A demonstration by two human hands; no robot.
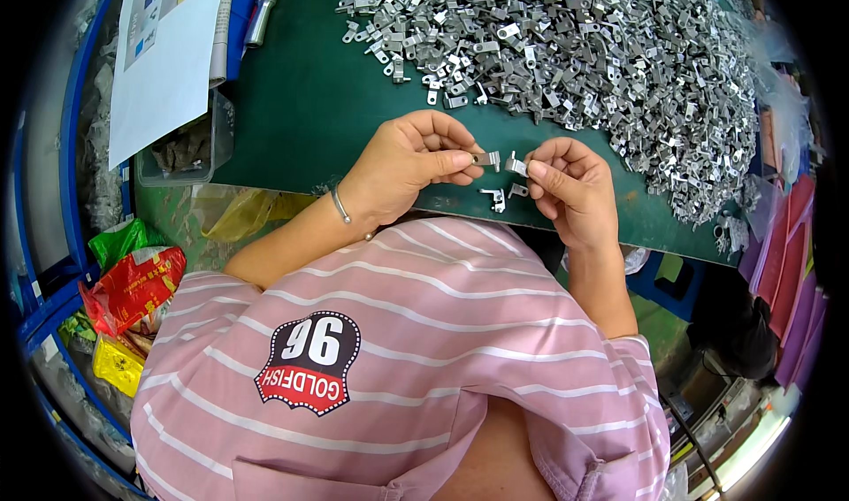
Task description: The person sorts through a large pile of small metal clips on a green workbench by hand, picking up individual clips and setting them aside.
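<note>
My left hand, with a bangle on its wrist, pinches a small bent metal bracket between thumb and forefinger. Close by on the right, my right hand grips another small metal bracket between thumb and fingers. A narrow gap separates the two pieces, which are held over the near edge of the green table. Just below them on the tabletop lie a loose bracket and a second small metal piece. Beyond my hands spreads a large heap of similar silvery brackets.
At the back left are a white printed sheet and a clear plastic bin with dark contents. Colourful packets, including a red bag, lie lower left beside blue shelving. Pink and purple sheets hang at the far right.
</note>
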